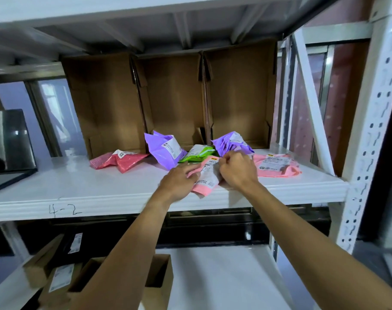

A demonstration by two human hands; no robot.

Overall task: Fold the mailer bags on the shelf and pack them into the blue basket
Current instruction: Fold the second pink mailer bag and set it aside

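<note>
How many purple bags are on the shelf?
2. One purple bag sits left of the green bag; the other right of it, behind the right hand. Others may hide.

Six mailer bags (pixel 202 189), three open boxes (pixel 172 99), two hands (pixel 179 180)
Three pink mailer bags (pixel 129 162) (pixel 202 189) (pixel 280 173), two purple mailer bags (pixel 163 148) (pixel 232 144), one green mailer bag (pixel 198 154); three brown cardboard boxes (pixel 105 104) (pixel 172 99) (pixel 237 92); one left hand (pixel 179 180), one right hand (pixel 237 173); at least two smaller cartons (pixel 159 285) (pixel 58 283) below

Right hand (pixel 238 173) covers part of the pink mailer bag (pixel 202 189), label (pixel 209 174) seemingly blurred.
</note>
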